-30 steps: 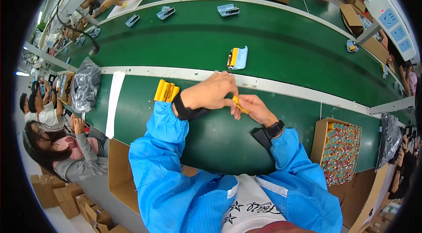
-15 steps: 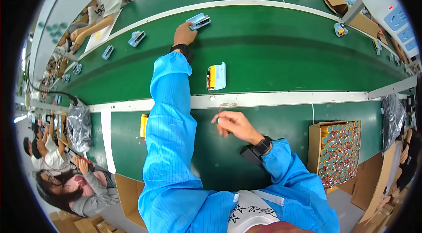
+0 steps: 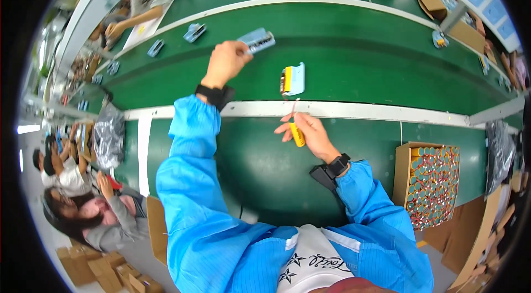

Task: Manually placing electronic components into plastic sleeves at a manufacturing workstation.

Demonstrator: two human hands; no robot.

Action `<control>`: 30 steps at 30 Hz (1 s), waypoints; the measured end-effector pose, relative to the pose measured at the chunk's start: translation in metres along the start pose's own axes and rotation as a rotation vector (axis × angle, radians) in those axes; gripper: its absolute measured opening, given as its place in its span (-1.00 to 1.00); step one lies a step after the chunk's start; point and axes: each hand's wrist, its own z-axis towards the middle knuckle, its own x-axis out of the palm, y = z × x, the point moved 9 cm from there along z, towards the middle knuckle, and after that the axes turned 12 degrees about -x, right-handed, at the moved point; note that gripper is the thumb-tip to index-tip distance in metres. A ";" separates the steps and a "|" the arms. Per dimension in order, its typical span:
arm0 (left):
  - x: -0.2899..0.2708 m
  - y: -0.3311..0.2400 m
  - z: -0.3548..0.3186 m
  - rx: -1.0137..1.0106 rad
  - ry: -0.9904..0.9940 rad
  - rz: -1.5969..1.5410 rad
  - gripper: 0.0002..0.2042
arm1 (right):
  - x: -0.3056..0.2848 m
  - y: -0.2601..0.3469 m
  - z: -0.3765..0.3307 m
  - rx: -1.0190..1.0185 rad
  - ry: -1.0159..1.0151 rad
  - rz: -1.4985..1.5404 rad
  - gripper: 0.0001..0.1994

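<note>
Green conveyor belt (image 3: 354, 66), white front edge rail (image 3: 387, 111). Carton of cylindrical cells (image 3: 434, 182) at the bench's right edge. Left hand (image 3: 225, 62) reaches out over the belt and pinches a light-blue battery holder (image 3: 257, 41) at its near end; long axis runs left-right, tilted up to the right. Second blue holder with yellow cell (image 3: 293, 79) lies on the belt near the rail, just beyond the right hand (image 3: 310, 131), upright axis. Right hand grips a yellow cell (image 3: 297, 135), axis pointing away and slightly left.

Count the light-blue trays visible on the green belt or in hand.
5: one held in the left hand, one by the white rail holding yellow cells, three upstream at. More may be hidden.
</note>
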 end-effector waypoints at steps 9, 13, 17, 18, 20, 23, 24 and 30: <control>0.010 0.014 -0.221 0.332 0.191 -0.049 -0.87 | -0.017 0.008 -0.012 -0.064 -0.136 0.057 -0.68; 0.024 0.013 -0.248 0.455 0.223 -0.014 -0.83 | -0.015 0.008 -0.017 -0.075 -0.121 0.022 -0.68; 0.031 0.012 -0.244 0.411 0.161 0.011 -0.74 | -0.017 0.007 -0.020 -0.061 -0.129 -0.019 -0.68; 0.027 0.011 -0.239 0.353 0.086 0.030 -0.71 | -0.018 0.008 -0.019 -0.060 -0.138 -0.021 -0.67; 0.026 0.003 -0.238 0.289 0.009 0.054 -0.67 | -0.019 0.009 -0.017 -0.058 -0.141 -0.018 -0.67; 0.050 0.026 -0.243 -0.364 0.169 0.018 -0.49 | -0.022 0.008 -0.015 -0.065 -0.149 -0.035 -0.67; 0.053 0.018 -0.250 -0.370 0.172 0.024 -0.49 | -0.021 0.006 -0.015 -0.060 -0.150 -0.027 -0.67; 0.067 0.011 -0.265 -0.336 0.012 -0.072 -0.35 | -0.011 0.005 -0.015 -0.040 -0.153 -0.009 -0.67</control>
